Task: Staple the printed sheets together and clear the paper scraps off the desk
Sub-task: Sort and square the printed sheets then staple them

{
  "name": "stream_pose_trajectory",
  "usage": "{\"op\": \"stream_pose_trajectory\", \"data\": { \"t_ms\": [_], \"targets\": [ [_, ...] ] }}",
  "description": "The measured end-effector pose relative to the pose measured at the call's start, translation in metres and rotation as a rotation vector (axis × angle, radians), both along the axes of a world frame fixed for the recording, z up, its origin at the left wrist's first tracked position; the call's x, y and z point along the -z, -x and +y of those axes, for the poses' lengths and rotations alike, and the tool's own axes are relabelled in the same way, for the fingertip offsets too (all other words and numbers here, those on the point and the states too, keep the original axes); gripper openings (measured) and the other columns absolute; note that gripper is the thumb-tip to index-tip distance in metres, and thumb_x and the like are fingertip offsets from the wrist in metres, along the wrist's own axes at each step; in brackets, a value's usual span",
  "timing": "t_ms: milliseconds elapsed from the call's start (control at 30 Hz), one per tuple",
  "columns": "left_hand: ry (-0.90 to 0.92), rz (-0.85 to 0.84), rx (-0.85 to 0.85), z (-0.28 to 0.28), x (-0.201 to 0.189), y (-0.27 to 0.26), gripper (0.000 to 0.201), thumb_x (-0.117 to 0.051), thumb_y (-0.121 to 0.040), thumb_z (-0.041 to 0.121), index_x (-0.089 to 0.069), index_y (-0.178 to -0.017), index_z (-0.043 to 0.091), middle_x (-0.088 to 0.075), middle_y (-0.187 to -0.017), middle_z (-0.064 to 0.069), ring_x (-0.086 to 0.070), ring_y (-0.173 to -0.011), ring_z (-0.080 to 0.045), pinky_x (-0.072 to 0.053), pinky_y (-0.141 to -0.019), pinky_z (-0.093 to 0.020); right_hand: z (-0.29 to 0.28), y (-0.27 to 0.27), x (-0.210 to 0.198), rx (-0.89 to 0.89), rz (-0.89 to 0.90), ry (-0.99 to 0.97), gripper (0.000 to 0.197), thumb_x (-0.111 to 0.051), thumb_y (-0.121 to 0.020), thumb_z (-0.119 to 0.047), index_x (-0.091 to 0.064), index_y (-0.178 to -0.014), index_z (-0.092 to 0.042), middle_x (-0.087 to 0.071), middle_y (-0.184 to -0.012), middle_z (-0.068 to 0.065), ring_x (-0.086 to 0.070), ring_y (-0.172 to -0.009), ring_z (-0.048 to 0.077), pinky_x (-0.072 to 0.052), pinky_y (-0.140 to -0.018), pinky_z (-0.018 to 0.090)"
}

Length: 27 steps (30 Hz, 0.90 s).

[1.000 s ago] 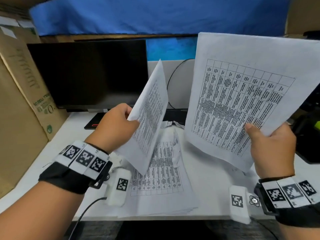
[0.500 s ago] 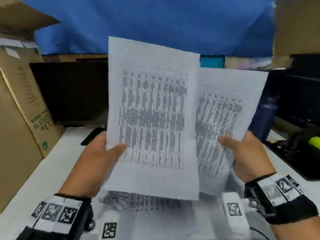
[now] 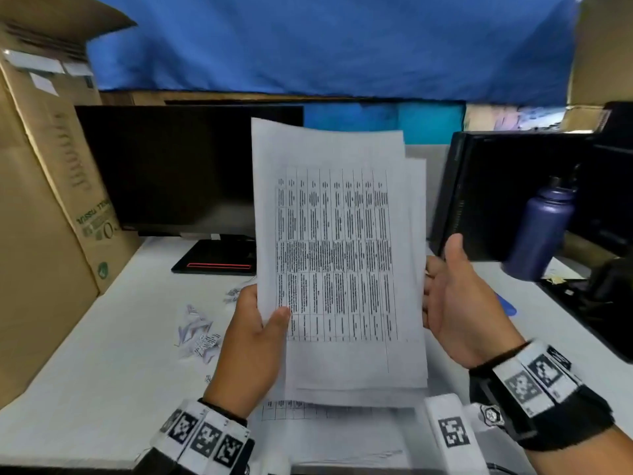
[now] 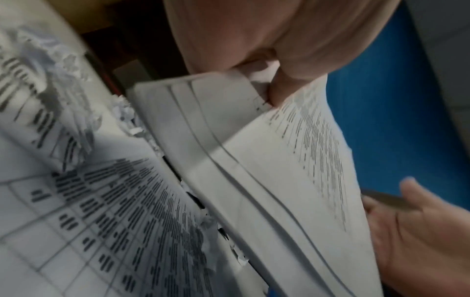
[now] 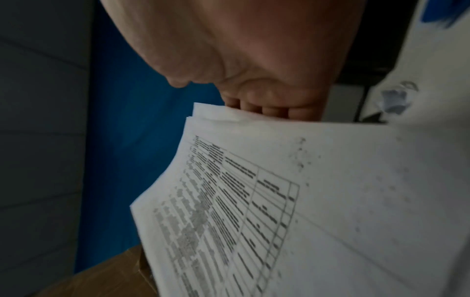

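Note:
I hold a stack of printed sheets [image 3: 337, 255] upright in front of me above the desk. My left hand [image 3: 253, 337] pinches its lower left edge, thumb on the front page. My right hand [image 3: 455, 299] lies with straight fingers against the stack's right edge, thumb raised clear of the paper. The left wrist view shows the sheets [image 4: 254, 160] fanned slightly at the pinch and the right palm [image 4: 419, 231] spread beyond them. Straight fingertips [image 5: 254, 106] touch the paper edge [image 5: 305, 201] in the right wrist view. Torn paper scraps [image 3: 197, 332] lie on the white desk [image 3: 102, 389], left of my left hand. More printed sheets [image 3: 325, 426] lie flat under the stack.
A dark monitor [image 3: 171, 166] stands behind on its base [image 3: 219, 258]. A tall cardboard box [image 3: 51, 200] walls the left side. At the right are a black computer case [image 3: 496, 193] and a purple bottle [image 3: 541, 231]. A small blue object [image 3: 507, 305] lies behind my right hand.
The two sheets held apart, one in each hand, have come together into one stack in my left hand. My right hand has let go its pinch and now lies straight-fingered along the edge.

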<state>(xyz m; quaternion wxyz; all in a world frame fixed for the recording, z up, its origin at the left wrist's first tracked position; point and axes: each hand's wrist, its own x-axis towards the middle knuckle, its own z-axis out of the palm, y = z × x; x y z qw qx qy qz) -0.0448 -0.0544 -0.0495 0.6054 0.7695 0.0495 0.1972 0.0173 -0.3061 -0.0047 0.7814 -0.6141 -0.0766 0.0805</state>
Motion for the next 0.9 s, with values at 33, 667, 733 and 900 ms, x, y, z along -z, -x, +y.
{"op": "stream_pose_trajectory", "data": {
  "t_ms": [33,667,733,900],
  "targets": [
    [-0.021,-0.040,-0.013,-0.003,-0.001,0.002,0.025,-0.054,-0.105,0.020,-0.052,-0.125,0.036,-0.072,-0.112,0.015,-0.068,-0.098,0.004,-0.053,-0.083,-0.023,0.002,0.001,0.000,0.050,-0.070,0.057,0.050,-0.039,-0.098,-0.058,-0.065,-0.123,-0.024,-0.073,-0.117,0.006,-0.069,-0.111,0.025,-0.049,-0.098,0.052],
    [0.127,-0.036,0.108,-0.027,0.018,0.012,0.035,-0.050,-0.104,0.005,-0.056,-0.121,0.034,-0.073,-0.110,0.021,-0.068,-0.100,0.002,-0.051,-0.082,-0.017,0.009,0.031,0.049,0.479,-0.353,0.263,0.028,-0.061,-0.086,0.001,-0.066,-0.096,-0.025,-0.073,-0.089,-0.008,-0.068,-0.079,0.005,-0.052,-0.068,0.024],
    [0.068,0.028,0.160,-0.026,0.025,0.012,0.039,-0.052,-0.103,0.004,-0.055,-0.120,0.038,-0.071,-0.114,0.027,-0.066,-0.107,0.006,-0.047,-0.087,-0.018,0.008,0.033,0.057,0.401,-0.266,0.304,0.022,-0.069,-0.086,-0.010,-0.067,-0.099,-0.028,-0.075,-0.092,-0.012,-0.070,-0.083,0.004,-0.051,-0.070,0.024],
    [-0.121,0.200,0.253,-0.012,0.026,0.005,0.043,-0.052,-0.098,0.003,-0.054,-0.119,0.040,-0.071,-0.115,0.017,-0.066,-0.102,0.002,-0.050,-0.078,-0.009,0.004,0.032,0.073,0.379,-0.142,0.383,0.013,-0.078,-0.081,-0.016,-0.067,-0.086,-0.022,-0.073,-0.085,-0.008,-0.068,-0.081,0.010,-0.054,-0.072,0.028]
  ]
}}
